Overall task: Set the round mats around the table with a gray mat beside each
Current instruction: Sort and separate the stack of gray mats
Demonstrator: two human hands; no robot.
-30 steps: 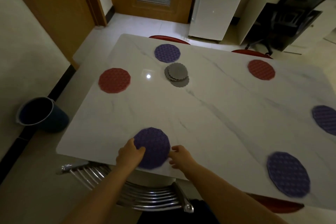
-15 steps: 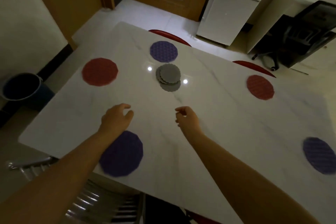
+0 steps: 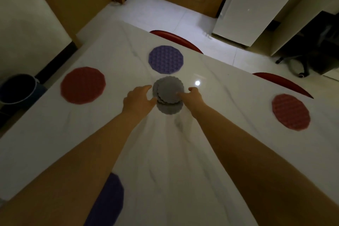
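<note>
A stack of several gray scalloped mats lies in the middle of the white marble table. My left hand reaches its left edge, fingertips touching the mats. From the other side, my right hand lays a finger on top of the stack. Round mats lie around the table: a purple one just beyond the stack, a red one at the left, a red one at the right, and a purple one near me, partly hidden under my left forearm.
Two red chairs are tucked in at the far side of the table. A dark bucket stands on the floor at the left. A white fridge and a black office chair are beyond the table.
Both hands left the near purple mat and moved forward across the table to the gray stack, which they now touch on either side. The view has leaned in over the table.
</note>
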